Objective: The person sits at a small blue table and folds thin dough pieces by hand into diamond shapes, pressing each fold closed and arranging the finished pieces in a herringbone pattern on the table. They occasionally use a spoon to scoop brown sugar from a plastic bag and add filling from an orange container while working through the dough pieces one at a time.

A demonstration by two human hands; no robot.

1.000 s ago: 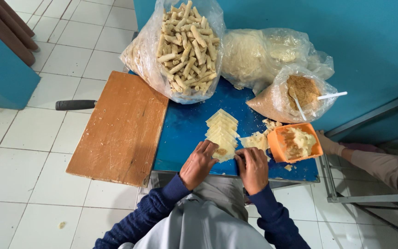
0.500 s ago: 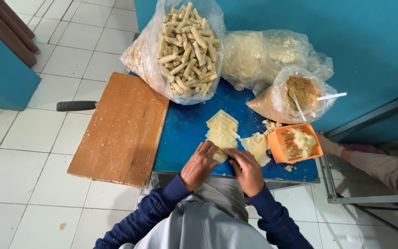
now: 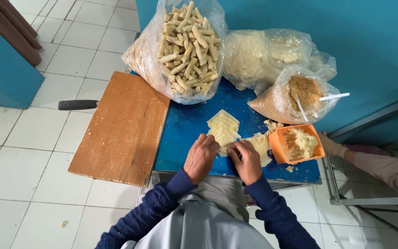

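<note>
In the head view, a blue table [image 3: 194,124] is seen from above, and everything else is placed relative to it. At its near edge, the left hand [image 3: 201,158] and the right hand [image 3: 246,161] are set close together, fingers curled down over a pale pastry wrapper [image 3: 224,148] lying on the tabletop. Both hands are pressed onto the wrapper, but how firmly it is pinched cannot be told, since the fingertips are hidden under the knuckles. Just beyond the hands, toward the table's middle, a fanned stack of square wrappers [image 3: 223,125] is laid. At the table's near right corner, an orange tub of mashed filling [image 3: 298,144] is placed, with crumbs scattered beside it. Along the far edge, a large clear bag of rolled pastry sticks [image 3: 183,46] is stood at the left, a bag of pale sheets [image 3: 263,53] in the middle, and a bag of breadcrumbs [image 3: 300,94] with white spoons at the right. Over the table's left edge, a wooden board [image 3: 123,127] is laid. Right of the table, another person's hand [image 3: 332,145] is rested low, near a metal frame.
</note>
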